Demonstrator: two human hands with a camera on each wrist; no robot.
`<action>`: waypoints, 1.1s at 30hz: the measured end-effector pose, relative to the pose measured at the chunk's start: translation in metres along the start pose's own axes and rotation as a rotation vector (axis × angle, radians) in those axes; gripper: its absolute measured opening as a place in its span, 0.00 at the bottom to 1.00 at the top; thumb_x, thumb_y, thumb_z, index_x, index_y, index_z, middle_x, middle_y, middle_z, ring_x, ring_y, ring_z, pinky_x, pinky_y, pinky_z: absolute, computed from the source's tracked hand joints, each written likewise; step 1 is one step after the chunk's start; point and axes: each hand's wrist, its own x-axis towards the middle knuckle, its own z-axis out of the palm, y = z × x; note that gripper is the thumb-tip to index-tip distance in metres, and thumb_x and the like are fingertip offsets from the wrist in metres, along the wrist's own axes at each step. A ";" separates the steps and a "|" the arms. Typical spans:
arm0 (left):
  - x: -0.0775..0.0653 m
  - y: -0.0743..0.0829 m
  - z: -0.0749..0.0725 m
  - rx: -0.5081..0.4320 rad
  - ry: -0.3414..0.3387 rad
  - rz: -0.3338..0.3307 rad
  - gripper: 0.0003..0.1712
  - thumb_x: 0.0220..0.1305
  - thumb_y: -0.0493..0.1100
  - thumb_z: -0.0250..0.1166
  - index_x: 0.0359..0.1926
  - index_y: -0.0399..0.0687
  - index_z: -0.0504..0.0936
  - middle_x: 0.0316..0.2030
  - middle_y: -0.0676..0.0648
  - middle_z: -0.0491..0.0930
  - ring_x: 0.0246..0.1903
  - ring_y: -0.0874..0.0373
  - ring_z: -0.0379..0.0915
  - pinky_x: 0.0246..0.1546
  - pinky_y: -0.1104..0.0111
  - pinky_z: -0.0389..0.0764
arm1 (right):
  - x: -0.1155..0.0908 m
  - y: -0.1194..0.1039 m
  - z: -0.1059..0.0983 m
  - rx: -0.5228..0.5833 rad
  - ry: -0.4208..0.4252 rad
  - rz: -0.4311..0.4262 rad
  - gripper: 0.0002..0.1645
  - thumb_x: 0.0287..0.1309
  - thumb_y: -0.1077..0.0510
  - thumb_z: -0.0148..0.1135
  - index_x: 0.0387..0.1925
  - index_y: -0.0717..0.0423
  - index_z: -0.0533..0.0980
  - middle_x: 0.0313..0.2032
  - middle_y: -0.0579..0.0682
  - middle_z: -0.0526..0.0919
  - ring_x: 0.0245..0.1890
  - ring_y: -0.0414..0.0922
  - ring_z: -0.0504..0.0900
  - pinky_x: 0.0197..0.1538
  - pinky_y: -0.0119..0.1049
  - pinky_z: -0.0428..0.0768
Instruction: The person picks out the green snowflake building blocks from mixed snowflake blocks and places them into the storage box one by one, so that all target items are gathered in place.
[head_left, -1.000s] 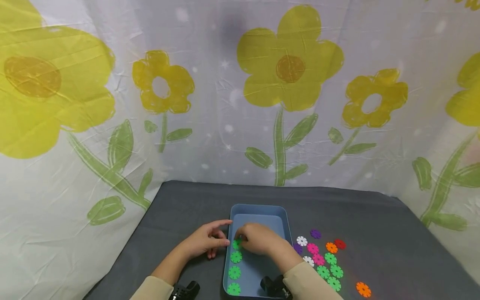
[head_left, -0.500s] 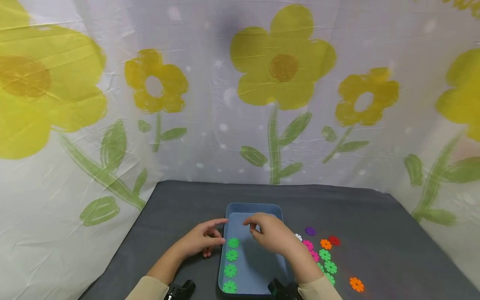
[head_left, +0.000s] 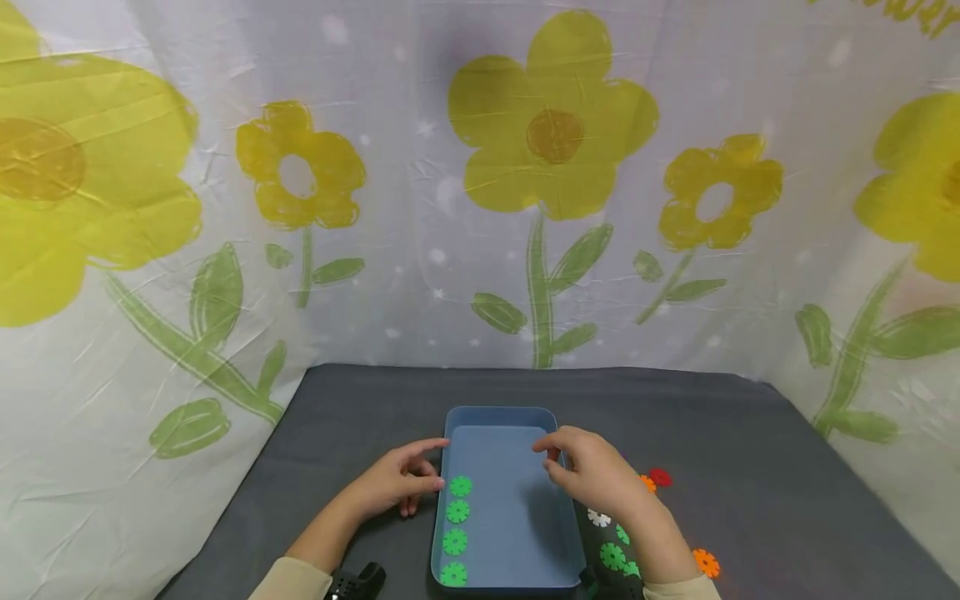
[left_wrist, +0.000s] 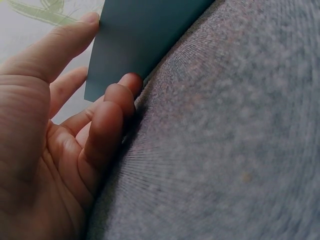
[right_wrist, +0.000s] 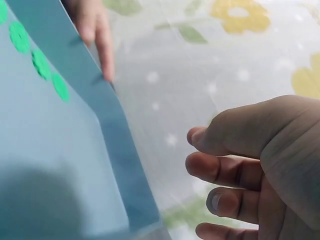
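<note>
A blue-grey rectangular tray (head_left: 510, 500) lies on the dark cloth. Along its left side, several green flower-shaped discs (head_left: 455, 542) form a column. My left hand (head_left: 393, 479) touches the tray's left wall with thumb and forefinger, as the left wrist view also shows at the tray wall (left_wrist: 130, 45). My right hand (head_left: 596, 471) hovers over the tray's right edge, its fingers loosely bent and nothing between them. In the right wrist view the thumb and fingers (right_wrist: 222, 165) hold nothing. Part of the loose discs is hidden beneath the right hand and forearm.
Right of the tray lie loose discs: green ones (head_left: 612, 556), a white disc (head_left: 598, 517), a red disc (head_left: 660, 477) and an orange disc (head_left: 706, 562). A dark cloth (head_left: 795, 508) covers the table. Behind it hangs a flower-print curtain (head_left: 420, 275).
My right hand has let go of the topmost green disc in the column and moved right, out to the tray's right edge. My left hand has stayed at the left wall.
</note>
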 end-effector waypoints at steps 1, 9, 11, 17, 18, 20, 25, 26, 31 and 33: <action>0.000 0.000 0.000 0.003 0.001 -0.001 0.40 0.71 0.43 0.69 0.78 0.45 0.63 0.39 0.42 0.84 0.17 0.55 0.72 0.18 0.65 0.78 | -0.002 0.003 -0.003 0.007 0.006 0.017 0.13 0.69 0.63 0.63 0.51 0.50 0.84 0.36 0.37 0.77 0.20 0.36 0.67 0.28 0.35 0.72; -0.003 -0.002 0.000 -0.002 -0.009 -0.008 0.40 0.71 0.43 0.68 0.78 0.44 0.61 0.39 0.42 0.85 0.17 0.55 0.72 0.18 0.65 0.78 | -0.019 0.042 -0.029 0.160 0.012 0.160 0.16 0.66 0.65 0.65 0.55 0.53 0.83 0.36 0.46 0.78 0.23 0.43 0.70 0.28 0.37 0.73; -0.004 -0.003 0.000 -0.004 -0.008 -0.008 0.40 0.71 0.43 0.68 0.78 0.43 0.61 0.39 0.42 0.85 0.17 0.56 0.72 0.18 0.65 0.78 | -0.024 0.057 -0.033 0.202 -0.002 0.175 0.17 0.66 0.65 0.66 0.55 0.54 0.82 0.36 0.47 0.78 0.22 0.43 0.70 0.26 0.37 0.73; -0.005 -0.006 0.001 -0.002 -0.007 -0.003 0.40 0.71 0.43 0.68 0.78 0.42 0.61 0.39 0.42 0.84 0.17 0.56 0.72 0.18 0.65 0.78 | -0.039 0.095 -0.039 0.309 -0.058 0.254 0.17 0.66 0.66 0.65 0.55 0.64 0.80 0.35 0.51 0.76 0.28 0.46 0.73 0.29 0.38 0.75; -0.005 -0.006 0.001 -0.001 -0.009 -0.003 0.40 0.71 0.43 0.68 0.78 0.42 0.61 0.39 0.42 0.84 0.17 0.56 0.72 0.18 0.65 0.78 | -0.042 0.101 -0.039 0.331 -0.076 0.263 0.17 0.65 0.67 0.65 0.55 0.66 0.80 0.35 0.52 0.76 0.29 0.47 0.74 0.31 0.39 0.76; -0.005 -0.006 0.000 -0.002 -0.013 -0.005 0.40 0.72 0.43 0.68 0.78 0.42 0.61 0.39 0.42 0.84 0.17 0.57 0.72 0.18 0.65 0.78 | -0.048 0.110 -0.039 0.376 -0.123 0.285 0.18 0.64 0.68 0.65 0.54 0.69 0.79 0.34 0.51 0.76 0.31 0.48 0.74 0.34 0.41 0.76; -0.003 -0.004 -0.002 0.001 -0.017 -0.008 0.41 0.72 0.43 0.68 0.79 0.43 0.60 0.39 0.43 0.85 0.17 0.59 0.72 0.18 0.66 0.79 | -0.059 0.129 -0.038 0.468 -0.252 0.384 0.19 0.57 0.71 0.65 0.52 0.69 0.80 0.26 0.47 0.72 0.23 0.42 0.65 0.25 0.35 0.65; -0.002 -0.004 -0.002 0.001 -0.017 -0.005 0.41 0.72 0.43 0.68 0.79 0.43 0.60 0.39 0.43 0.85 0.17 0.59 0.72 0.18 0.66 0.79 | -0.060 0.131 -0.038 0.475 -0.264 0.405 0.20 0.55 0.72 0.65 0.52 0.68 0.80 0.24 0.46 0.71 0.21 0.42 0.62 0.24 0.34 0.62; 0.000 -0.001 -0.001 0.007 -0.013 0.007 0.41 0.71 0.43 0.69 0.78 0.42 0.61 0.39 0.42 0.84 0.17 0.57 0.71 0.18 0.65 0.78 | -0.065 0.137 -0.037 0.460 -0.264 0.447 0.22 0.49 0.73 0.66 0.49 0.64 0.81 0.22 0.45 0.68 0.19 0.40 0.59 0.22 0.33 0.59; 0.001 0.000 0.000 0.009 -0.015 0.010 0.41 0.71 0.43 0.69 0.78 0.42 0.61 0.39 0.41 0.84 0.17 0.57 0.71 0.18 0.65 0.78 | -0.066 0.138 -0.037 0.456 -0.258 0.453 0.21 0.51 0.72 0.67 0.49 0.64 0.81 0.23 0.45 0.69 0.20 0.41 0.60 0.22 0.33 0.59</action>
